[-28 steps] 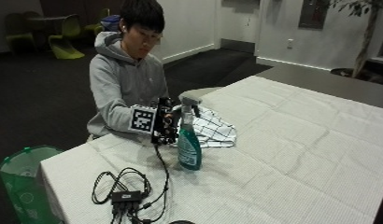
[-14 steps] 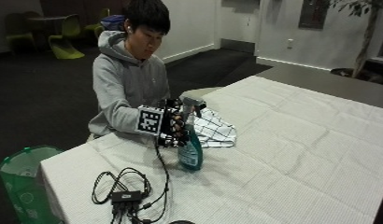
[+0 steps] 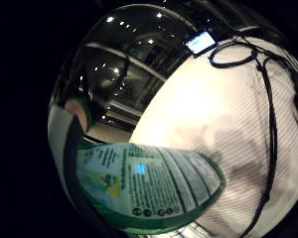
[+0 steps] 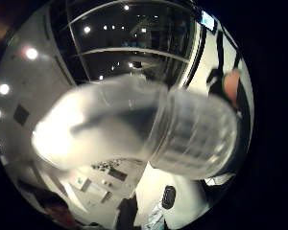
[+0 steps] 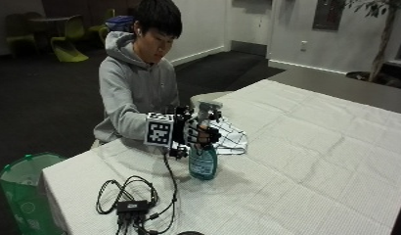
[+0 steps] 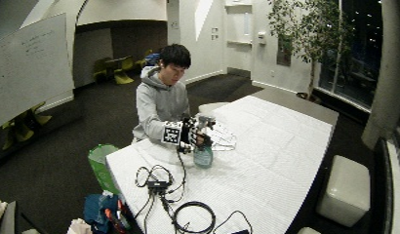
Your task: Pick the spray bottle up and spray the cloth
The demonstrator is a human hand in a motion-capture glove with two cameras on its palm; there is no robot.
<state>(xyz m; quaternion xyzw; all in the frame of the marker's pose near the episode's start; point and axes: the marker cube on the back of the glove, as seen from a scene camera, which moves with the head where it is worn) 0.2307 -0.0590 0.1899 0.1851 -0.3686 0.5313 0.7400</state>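
At the near end of the bench [image 5: 304, 161], outside view: gloved right hand [image 5: 195, 133] is wrapped round the neck of the spray bottle [image 5: 204, 159], fingers curled about it just under the white trigger head. The bottle stands upright and its base looks to be on the bench or barely off it — cannot tell which. The cloth [image 5: 228, 138], white with a dark check, lies bunched just behind the bottle, between it and the person. Wide outside view: same arrangement, hand [image 6: 190, 135] on the bottle [image 6: 203, 157], cloth [image 6: 221, 139] beside it, black cables [image 6: 162, 184] trailing toward the bench's near edge. Little finger side palm view: the bottle's printed label [image 3: 154, 183] fills much of the frame, close to the palm, with the ribbed bench covering [image 3: 213, 124] beyond. Thumb side palm view: the bottle's pale neck and ribbed collar [image 4: 192, 136] sit right across the palm, a fingertip [image 4: 230, 86] showing past it. Judgement: the grasp is made, so the pick-up is underway but the lift is not clearly done — no spraying yet; left to do is raising the bottle, turning the nozzle to the cloth and squeezing the trigger.
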